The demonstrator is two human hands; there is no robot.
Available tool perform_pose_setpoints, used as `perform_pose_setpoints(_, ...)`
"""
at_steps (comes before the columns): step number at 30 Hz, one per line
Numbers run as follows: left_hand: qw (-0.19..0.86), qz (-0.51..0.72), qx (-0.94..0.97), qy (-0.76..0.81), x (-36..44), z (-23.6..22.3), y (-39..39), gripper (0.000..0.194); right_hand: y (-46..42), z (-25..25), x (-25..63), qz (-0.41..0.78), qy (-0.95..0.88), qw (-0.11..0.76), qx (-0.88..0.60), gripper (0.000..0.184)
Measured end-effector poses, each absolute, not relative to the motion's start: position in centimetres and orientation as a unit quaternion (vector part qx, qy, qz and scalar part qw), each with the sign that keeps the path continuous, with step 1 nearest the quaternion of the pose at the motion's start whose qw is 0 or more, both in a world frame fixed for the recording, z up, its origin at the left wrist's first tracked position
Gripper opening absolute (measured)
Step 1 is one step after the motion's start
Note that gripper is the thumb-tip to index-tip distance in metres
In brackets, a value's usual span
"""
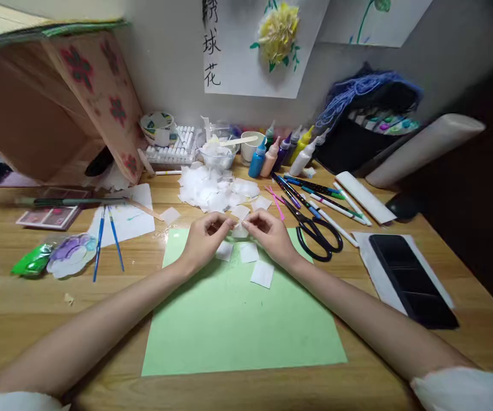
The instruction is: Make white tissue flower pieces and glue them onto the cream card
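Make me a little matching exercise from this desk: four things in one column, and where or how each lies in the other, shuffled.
Things
1. Black-handled scissors
2. Blue paintbrushes
3. Light green sheet
4. Pile of white paper

Places or states
A. Has small white squares lying on it
B. Between the left hand and the clear bowl
C. To the right of the right hand, near the pens
D. Partly over a white sheet, to the left of both hands

Right pairs: 1-C; 2-D; 3-A; 4-B
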State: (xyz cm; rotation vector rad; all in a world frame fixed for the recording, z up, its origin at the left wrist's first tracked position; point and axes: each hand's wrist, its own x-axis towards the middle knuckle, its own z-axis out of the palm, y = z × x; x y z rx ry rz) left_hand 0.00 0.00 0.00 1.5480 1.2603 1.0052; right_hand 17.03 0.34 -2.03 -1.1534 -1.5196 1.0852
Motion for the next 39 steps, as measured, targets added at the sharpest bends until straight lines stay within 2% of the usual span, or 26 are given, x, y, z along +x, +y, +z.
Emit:
perform_pose_setpoints(5, 0.4, 0.412, 0.651, 0.496, 0.2, -0.3, -0.3, 0.017, 0.6, -2.1, 16.9, 0.449, -0.607, 0.461, -0.467, 0.016)
perform_pose_setpoints(9, 0.375, 0.416, 0.656, 0.507, 0.1, -0.6, -0.2, 0.017, 0.5, -2.0, 17.0, 0.456, -0.599, 0.462, -0.468, 0.016)
perform_pose_setpoints(29, 0.378, 0.394, 0.661, 0.515, 0.1, -0.5, -0.1, 0.017, 0.4, -1.6, 17.0, 0.484, -0.609, 0.43, -0.459, 0.015)
perform_pose_setpoints(33, 0.331, 0.416, 0.669, 0.52, 0.2, -0.4, -0.3, 0.012, 0.5, -1.8, 17.1, 0.496, -0.588, 0.436, -0.467, 0.017)
perform_pose_setpoints(39, 0.167, 0.419, 0.754, 0.477, 0.4, 0.0, -1.3, 0.009, 0.5, -1.4, 17.0, 0.53, -0.56, 0.447, -0.454, 0.02)
